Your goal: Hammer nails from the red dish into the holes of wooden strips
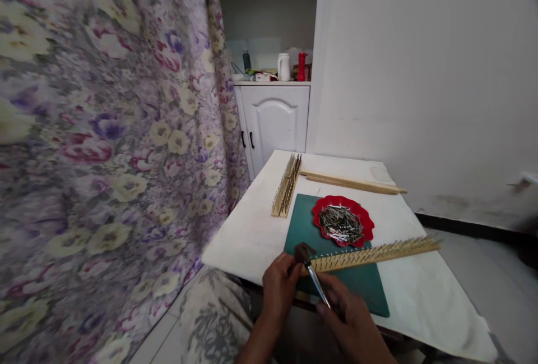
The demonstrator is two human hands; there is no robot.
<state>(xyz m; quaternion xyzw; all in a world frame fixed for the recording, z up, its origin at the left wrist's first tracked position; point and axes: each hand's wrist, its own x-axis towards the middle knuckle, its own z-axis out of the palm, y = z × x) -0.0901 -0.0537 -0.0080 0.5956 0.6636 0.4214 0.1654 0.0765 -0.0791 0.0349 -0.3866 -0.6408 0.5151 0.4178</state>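
A hammer [315,281] with a dark head and a shiny metal handle is gripped in my right hand [351,313]. Its head is close to the left end of a wooden strip [348,260] studded with rows of upright nails. My left hand [279,285] is closed at that same end, fingertips pinched together by the hammer head. What sits between those fingertips is too small to make out. The strip lies slantwise across a green cutting mat [300,229]. Just beyond it, a red scalloped dish [367,224] holds a heap of loose nails [341,224].
Two nail-studded strips [287,187] lie side by side at the table's left. Bare wooden strips [355,183] lie along the back of the white-covered table [252,229]. A floral curtain [126,128] hangs on the left; a white cabinet [277,120] stands behind.
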